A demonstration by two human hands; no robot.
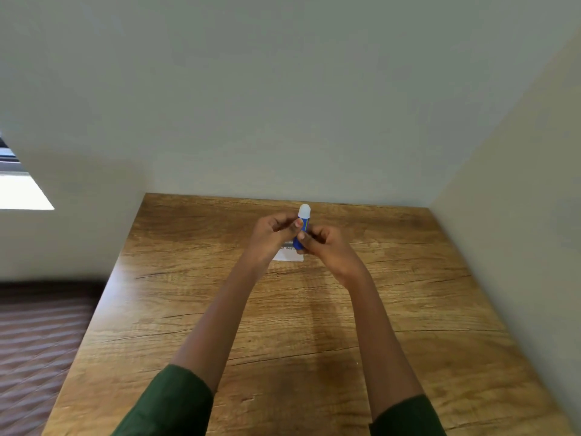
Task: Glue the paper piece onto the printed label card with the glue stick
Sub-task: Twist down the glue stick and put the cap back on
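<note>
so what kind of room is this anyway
Probably a room in a home, perhaps a bedroom, though that is a guess. A wooden table sits pushed into a corner of plain walls, a window lets in light at the left, and patterned flooring or fabric lies beside it.

Both hands meet above the far part of the wooden table (314,325) — the right hand (327,247) grips the blue glue stick (302,229) low on its barrel, white cap up, while the left hand (272,234) pinches it higher. Beneath them lies the printed label card (287,254), partly hidden.
</note>
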